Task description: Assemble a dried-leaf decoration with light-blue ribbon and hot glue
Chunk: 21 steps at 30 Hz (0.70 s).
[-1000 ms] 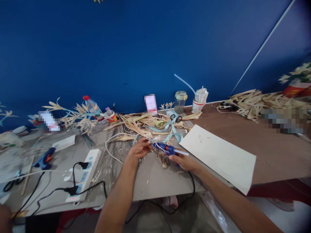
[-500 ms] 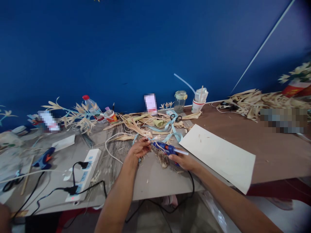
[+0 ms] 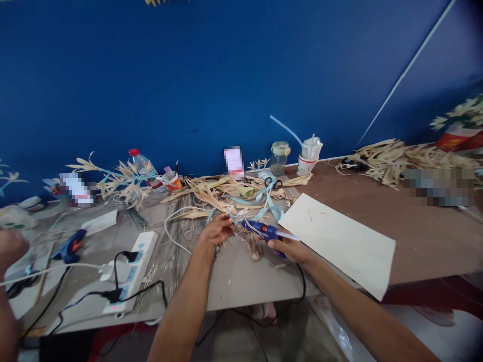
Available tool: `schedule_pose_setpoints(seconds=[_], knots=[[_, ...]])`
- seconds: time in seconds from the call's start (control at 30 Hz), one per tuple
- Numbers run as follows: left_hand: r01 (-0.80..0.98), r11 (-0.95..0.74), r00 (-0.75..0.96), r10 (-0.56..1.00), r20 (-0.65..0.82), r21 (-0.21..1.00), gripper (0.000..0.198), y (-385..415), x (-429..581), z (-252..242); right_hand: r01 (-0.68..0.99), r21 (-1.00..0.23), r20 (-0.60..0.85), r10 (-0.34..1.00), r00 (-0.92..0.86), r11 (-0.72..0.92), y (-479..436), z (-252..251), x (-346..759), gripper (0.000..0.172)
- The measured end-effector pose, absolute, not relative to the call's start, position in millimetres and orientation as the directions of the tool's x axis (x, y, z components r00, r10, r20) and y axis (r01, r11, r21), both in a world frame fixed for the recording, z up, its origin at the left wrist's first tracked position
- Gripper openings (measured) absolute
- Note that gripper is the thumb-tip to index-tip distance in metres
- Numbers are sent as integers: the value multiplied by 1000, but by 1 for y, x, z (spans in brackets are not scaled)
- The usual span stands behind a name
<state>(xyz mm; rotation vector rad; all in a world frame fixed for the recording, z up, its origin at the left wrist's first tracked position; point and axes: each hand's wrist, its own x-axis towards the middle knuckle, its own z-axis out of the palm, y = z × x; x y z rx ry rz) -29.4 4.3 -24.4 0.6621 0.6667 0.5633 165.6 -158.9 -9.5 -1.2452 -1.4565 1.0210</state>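
My left hand (image 3: 219,230) is closed, its fingertips pinching a thin light-blue piece (image 3: 237,216) near the middle of the table. My right hand (image 3: 289,248) is wrapped round the handle of a blue glue gun (image 3: 264,231), which has a clear stick out of its rear end. The gun's nozzle points left, a short way from my left fingertips. Dried husk strips (image 3: 211,191) and light-blue ribbon (image 3: 270,198) lie just behind both hands.
A white board (image 3: 339,241) lies at the right. To the left are a power strip (image 3: 132,274) with cables, a second glue gun (image 3: 70,246) and husk flowers (image 3: 130,183). Another person's hand (image 3: 13,246) is at the left edge. Cups (image 3: 307,165) and a jar (image 3: 279,158) stand behind.
My right hand and the glue gun have moved slightly right, away from my left hand. Another person's hand has come in at the left edge.
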Motion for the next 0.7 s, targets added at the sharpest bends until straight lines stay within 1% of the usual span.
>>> schedule_pose_setpoints(seconds=[0.1,0.2,0.27,0.33,0.37,0.4,0.5,0.6,0.7], knots=[[-263,663,654,657,-375,701,27,4,-30,-24,203,-969,134,990,-36,138,-166,2,171,36],[-270,665,655,657,-374,696,27,4,-30,-24,237,-950,200,979,-50,206,-177,14,181,33],[-275,666,657,657,-371,693,28,4,-30,-24,293,-930,220,975,-37,221,-187,21,191,31],[-283,667,658,658,-367,690,29,4,-30,-24,375,-906,208,978,-9,196,-199,27,205,29],[-286,667,658,659,-365,688,29,4,-30,-24,430,-887,205,978,36,170,-205,29,213,29],[-288,667,659,659,-363,687,30,4,-30,-24,497,-858,197,976,95,125,-211,31,222,28],[-289,668,663,656,-361,686,29,3,-31,-22,690,-723,149,969,198,-29,-224,29,251,21],[-285,668,665,654,-360,687,28,3,-31,-22,803,-577,155,945,289,-151,-229,17,276,24],[-288,665,664,657,-357,689,27,3,-31,-21,873,-432,161,933,323,-228,-227,-1,291,20]])
